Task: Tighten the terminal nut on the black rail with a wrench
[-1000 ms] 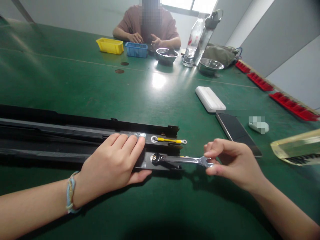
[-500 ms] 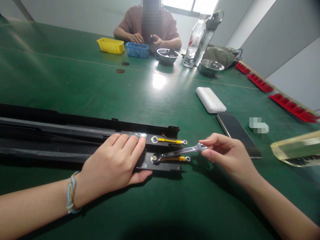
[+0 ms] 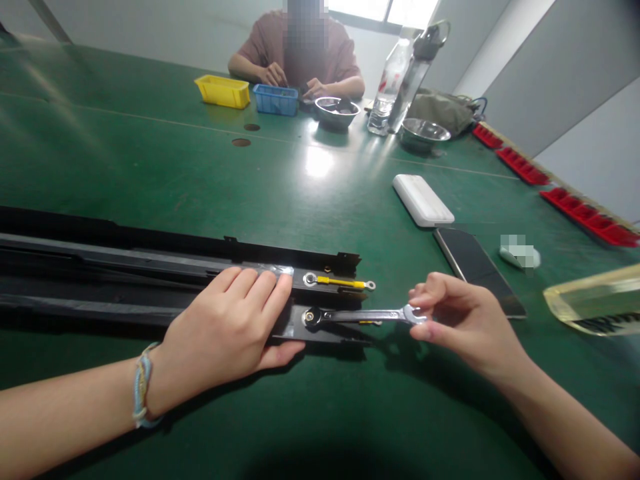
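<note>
My left hand [image 3: 227,327] is wrapped over long black metal rails [image 3: 150,241] near their right end, thumb along the near edge. A chrome combination wrench [image 3: 367,316] has its ring end around a nut on the nearer rail. At its open-jaw end, my right hand [image 3: 463,320] pinches it between thumb and fingers. On the farther rail, a short yellow wire [image 3: 340,283] with ring lugs is fixed at one end; its other lug sticks out past the rail. Mostly hidden beneath the wrench lies a second yellow wire [image 3: 369,323].
Right of the rails lie a white power bank [image 3: 423,200], a dark phone [image 3: 475,270] and a yellowish clear roll [image 3: 595,300]. Farther back are yellow [image 3: 223,92] and blue bins [image 3: 276,100], metal bowls [image 3: 337,113], bottles [image 3: 387,93] and red trays [image 3: 590,213]. A co-worker [image 3: 300,57] sits opposite.
The wrench's free end has swung toward me about the nut, with my right hand moving slightly right and nearer. It now covers most of the nearer yellow wire. My left hand stays put.
</note>
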